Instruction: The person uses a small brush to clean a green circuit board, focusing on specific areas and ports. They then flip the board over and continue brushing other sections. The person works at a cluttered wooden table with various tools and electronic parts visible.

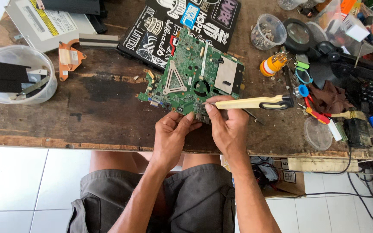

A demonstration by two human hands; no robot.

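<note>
Two hands meet at the near edge of a green circuit board lying on the wooden tabletop. The left hand pinches the board's near edge with its fingertips. The right hand is closed around a tool with a cream handle; its long axis runs sideways, dark end out past the right hand, working end seemingly at the board's edge. Beyond the board lies a stickered black laptop.

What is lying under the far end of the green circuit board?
A black sticker-covered laptop lid lies under the green circuit board's far end. The wooden table supports the rest. Whatever lies beneath its middle is hidden.
</note>
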